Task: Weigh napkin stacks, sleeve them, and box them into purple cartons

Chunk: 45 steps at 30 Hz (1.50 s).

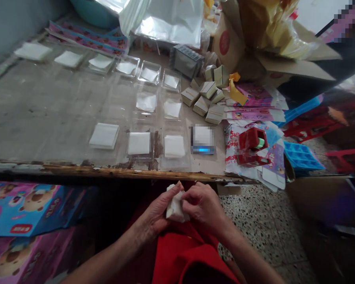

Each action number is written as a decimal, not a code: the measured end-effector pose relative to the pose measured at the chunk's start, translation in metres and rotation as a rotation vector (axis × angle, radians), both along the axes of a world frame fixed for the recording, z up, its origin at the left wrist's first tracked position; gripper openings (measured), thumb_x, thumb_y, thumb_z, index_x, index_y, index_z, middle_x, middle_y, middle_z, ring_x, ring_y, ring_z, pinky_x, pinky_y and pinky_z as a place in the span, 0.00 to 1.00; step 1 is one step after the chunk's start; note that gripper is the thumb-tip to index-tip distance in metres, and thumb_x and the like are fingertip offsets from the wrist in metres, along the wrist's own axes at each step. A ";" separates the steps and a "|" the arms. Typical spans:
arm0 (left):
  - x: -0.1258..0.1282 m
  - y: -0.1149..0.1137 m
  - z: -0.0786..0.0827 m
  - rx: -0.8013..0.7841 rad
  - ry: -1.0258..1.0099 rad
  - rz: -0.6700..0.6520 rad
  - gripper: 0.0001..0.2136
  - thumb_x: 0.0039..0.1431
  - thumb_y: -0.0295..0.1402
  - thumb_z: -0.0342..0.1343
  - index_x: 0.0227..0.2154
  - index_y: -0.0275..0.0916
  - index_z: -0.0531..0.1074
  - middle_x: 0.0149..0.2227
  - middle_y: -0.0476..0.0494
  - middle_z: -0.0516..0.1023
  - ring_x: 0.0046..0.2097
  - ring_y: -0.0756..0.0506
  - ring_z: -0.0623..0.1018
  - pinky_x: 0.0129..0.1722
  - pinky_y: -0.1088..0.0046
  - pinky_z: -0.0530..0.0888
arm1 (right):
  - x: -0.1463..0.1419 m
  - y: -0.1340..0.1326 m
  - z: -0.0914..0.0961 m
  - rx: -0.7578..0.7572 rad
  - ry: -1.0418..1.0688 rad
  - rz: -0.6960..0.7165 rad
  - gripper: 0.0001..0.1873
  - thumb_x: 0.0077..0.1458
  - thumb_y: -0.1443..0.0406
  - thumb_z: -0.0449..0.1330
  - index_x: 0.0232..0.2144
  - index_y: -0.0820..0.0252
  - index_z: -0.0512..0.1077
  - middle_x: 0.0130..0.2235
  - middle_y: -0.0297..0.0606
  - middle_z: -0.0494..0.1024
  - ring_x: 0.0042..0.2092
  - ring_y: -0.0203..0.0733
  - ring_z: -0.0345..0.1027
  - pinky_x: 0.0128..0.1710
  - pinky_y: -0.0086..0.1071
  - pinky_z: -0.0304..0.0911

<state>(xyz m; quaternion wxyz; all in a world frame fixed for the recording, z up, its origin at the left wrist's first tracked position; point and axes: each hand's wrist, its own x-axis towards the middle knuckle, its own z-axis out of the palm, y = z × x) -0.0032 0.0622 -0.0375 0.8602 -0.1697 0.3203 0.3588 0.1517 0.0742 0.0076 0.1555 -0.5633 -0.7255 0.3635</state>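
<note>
Below the table edge, over my lap, my left hand point(160, 215) is wrapped around a small stack of white paper-like sheets point(174, 207), its thumb along the top. My right hand point(203, 203) presses its curled fingers against the right side of that same stack. Whether a single sheet is between those fingertips is hidden. On the table in front lie similar white stacks in clear plastic trays, among them a stack point(174, 146) straight ahead, another stack point(139, 142) left of it and a third stack point(104, 135) farther left.
A small digital scale point(203, 150) carries something blurred. Small cardboard-coloured blocks point(207, 90) are heaped behind it. A red tape dispenser point(252, 140) rests on printed packaging at the right. Printed boxes point(26, 209) stand low at the left. The worn wooden table edge point(106, 170) runs before me.
</note>
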 end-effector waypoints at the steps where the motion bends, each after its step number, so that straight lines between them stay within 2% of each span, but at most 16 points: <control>1: 0.001 0.001 -0.001 0.001 0.008 0.006 0.07 0.61 0.32 0.64 0.35 0.33 0.74 0.29 0.44 0.80 0.28 0.47 0.81 0.30 0.73 0.79 | 0.002 -0.001 -0.004 -0.020 0.052 -0.048 0.10 0.47 0.74 0.63 0.24 0.55 0.81 0.26 0.32 0.78 0.32 0.38 0.65 0.37 0.33 0.57; 6: 0.003 0.005 0.002 -0.016 0.051 0.011 0.08 0.61 0.34 0.63 0.36 0.34 0.74 0.29 0.44 0.80 0.28 0.47 0.80 0.31 0.69 0.80 | 0.014 -0.001 -0.021 -0.219 0.330 -0.218 0.10 0.50 0.70 0.61 0.26 0.56 0.83 0.26 0.33 0.78 0.31 0.37 0.68 0.34 0.29 0.62; 10: 0.004 0.006 0.006 -0.036 0.104 0.011 0.06 0.61 0.31 0.63 0.35 0.34 0.73 0.27 0.45 0.79 0.25 0.48 0.79 0.27 0.72 0.79 | 0.016 -0.007 -0.029 -0.266 0.380 -0.256 0.08 0.49 0.68 0.62 0.27 0.58 0.83 0.29 0.34 0.78 0.31 0.37 0.69 0.32 0.29 0.63; 15: 0.004 0.006 0.005 -0.056 0.120 0.003 0.06 0.58 0.26 0.64 0.33 0.35 0.72 0.26 0.47 0.78 0.24 0.48 0.79 0.27 0.74 0.78 | 0.014 -0.010 -0.028 -0.203 0.354 -0.174 0.08 0.53 0.68 0.61 0.31 0.58 0.83 0.32 0.37 0.80 0.35 0.40 0.72 0.37 0.32 0.66; 20: 0.003 0.007 0.003 -0.064 0.095 0.001 0.05 0.59 0.28 0.63 0.34 0.36 0.71 0.26 0.48 0.77 0.26 0.48 0.80 0.29 0.73 0.78 | 0.020 -0.008 -0.014 -0.166 0.350 -0.032 0.08 0.50 0.67 0.67 0.36 0.56 0.81 0.35 0.36 0.80 0.39 0.41 0.72 0.43 0.35 0.65; 24: 0.002 0.008 0.005 -0.087 -0.001 -0.066 0.08 0.61 0.33 0.62 0.37 0.32 0.73 0.31 0.40 0.80 0.32 0.43 0.82 0.34 0.68 0.80 | 0.018 -0.011 0.002 -0.069 0.217 0.080 0.23 0.42 0.67 0.73 0.44 0.54 0.77 0.38 0.33 0.79 0.38 0.42 0.70 0.42 0.36 0.62; 26: 0.001 0.009 0.006 -0.100 -0.023 -0.067 0.09 0.62 0.35 0.61 0.37 0.32 0.73 0.31 0.40 0.80 0.31 0.43 0.81 0.34 0.67 0.80 | 0.013 -0.014 0.005 -0.007 0.112 0.103 0.26 0.41 0.67 0.73 0.45 0.52 0.76 0.39 0.33 0.79 0.39 0.43 0.69 0.42 0.37 0.59; 30: 0.000 0.010 0.006 -0.092 0.011 -0.012 0.05 0.62 0.31 0.61 0.34 0.35 0.72 0.26 0.46 0.78 0.27 0.46 0.80 0.33 0.70 0.79 | 0.006 -0.018 0.002 0.025 0.016 0.108 0.18 0.49 0.66 0.71 0.44 0.51 0.77 0.37 0.32 0.80 0.37 0.42 0.69 0.42 0.38 0.55; 37: 0.000 0.006 0.005 -0.086 0.056 -0.010 0.04 0.60 0.26 0.62 0.33 0.36 0.71 0.26 0.47 0.77 0.28 0.45 0.81 0.31 0.70 0.79 | 0.015 -0.015 -0.002 -0.139 0.237 0.005 0.15 0.50 0.59 0.73 0.41 0.51 0.79 0.39 0.34 0.83 0.39 0.43 0.73 0.41 0.36 0.62; 40: 0.001 0.006 0.005 -0.084 0.069 0.000 0.04 0.59 0.25 0.62 0.34 0.35 0.72 0.26 0.47 0.77 0.26 0.47 0.79 0.28 0.73 0.78 | 0.015 -0.016 -0.001 -0.063 0.223 0.001 0.08 0.54 0.62 0.70 0.38 0.51 0.80 0.37 0.34 0.83 0.38 0.43 0.73 0.41 0.38 0.61; 43: 0.002 0.006 0.007 -0.085 0.076 0.010 0.05 0.58 0.24 0.62 0.34 0.35 0.72 0.26 0.48 0.77 0.26 0.48 0.79 0.30 0.73 0.78 | 0.012 -0.017 -0.003 0.064 0.147 0.036 0.09 0.51 0.61 0.72 0.36 0.51 0.81 0.35 0.33 0.83 0.36 0.42 0.73 0.42 0.40 0.59; 45: 0.003 0.006 0.007 -0.086 0.079 0.012 0.05 0.58 0.24 0.63 0.33 0.35 0.71 0.25 0.48 0.77 0.26 0.48 0.79 0.29 0.73 0.78 | 0.010 -0.018 -0.004 0.097 0.111 0.061 0.10 0.51 0.59 0.73 0.36 0.50 0.81 0.34 0.33 0.83 0.35 0.41 0.73 0.43 0.41 0.59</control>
